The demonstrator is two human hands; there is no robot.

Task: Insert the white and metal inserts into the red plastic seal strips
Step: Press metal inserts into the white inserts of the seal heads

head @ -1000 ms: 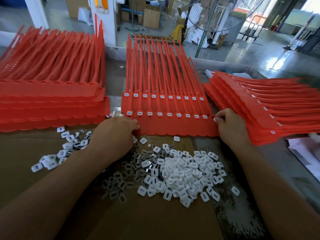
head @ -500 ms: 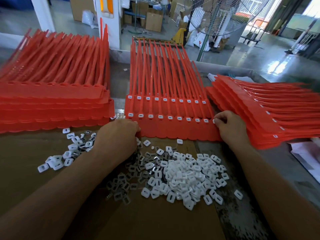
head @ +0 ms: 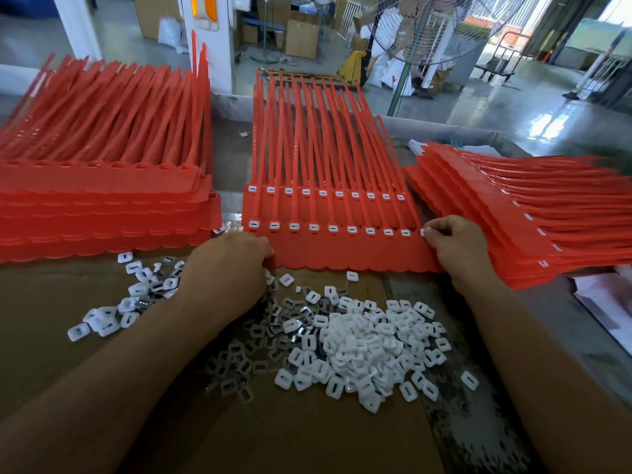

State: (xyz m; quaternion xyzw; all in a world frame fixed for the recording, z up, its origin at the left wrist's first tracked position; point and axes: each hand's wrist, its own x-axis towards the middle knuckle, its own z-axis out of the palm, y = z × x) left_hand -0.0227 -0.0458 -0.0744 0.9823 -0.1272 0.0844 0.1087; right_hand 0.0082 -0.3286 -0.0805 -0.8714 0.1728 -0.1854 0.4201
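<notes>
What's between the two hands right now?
Head view: the middle sheet of red seal strips spans from left hand to right hand, with a row of white inserts seated along it.

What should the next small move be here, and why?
Probably press the last white insert fully into the end socket. The right hand pinches it at the right end of the front red sheet, whose other sockets already show inserts, while the left hand grips the sheet's left corner, steadying it.

Both forearms extended — left hand (head: 225, 268), knuckles up, grips the red strip (head: 342, 254) by its edge; right hand (head: 455, 246) pinches the opposite end.
</notes>
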